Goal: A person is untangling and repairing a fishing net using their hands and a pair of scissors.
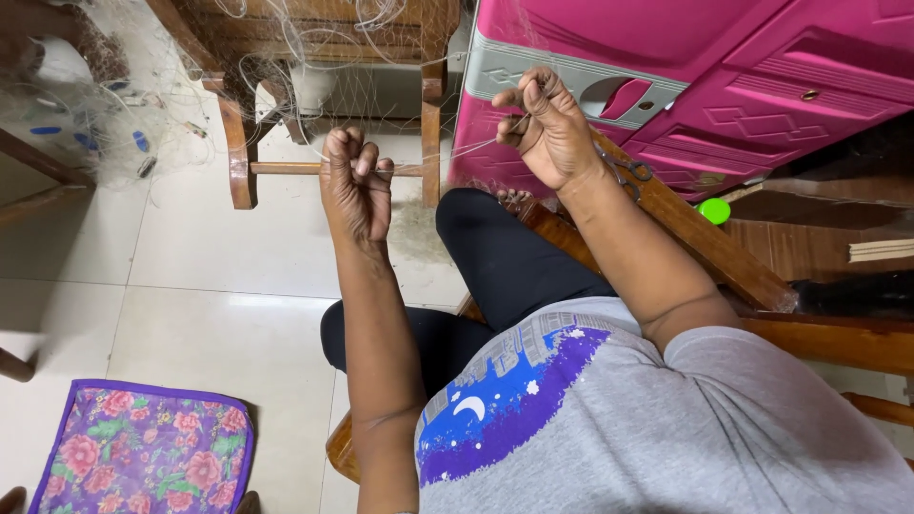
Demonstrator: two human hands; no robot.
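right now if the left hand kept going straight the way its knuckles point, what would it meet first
Probably the wooden chair, at its lower rung just beyond the left hand, with strands of the fishing net draped there; depth is unclear, so the gap cannot be judged.

Open room lies at eight o'clock of the left hand (355, 181) — bare tiled floor (190, 286) down to the flowered cushion (143, 457). At twelve o'clock the wooden chair (333, 95), hung with fishing net (105, 105), blocks passage. The right hand (545, 128) is crowded — pink plastic cabinet (724, 76) at one o'clock, wooden bench (705, 238) with scissors (628, 173) at four. Between the hands a thin line (457, 150) bars the gap.
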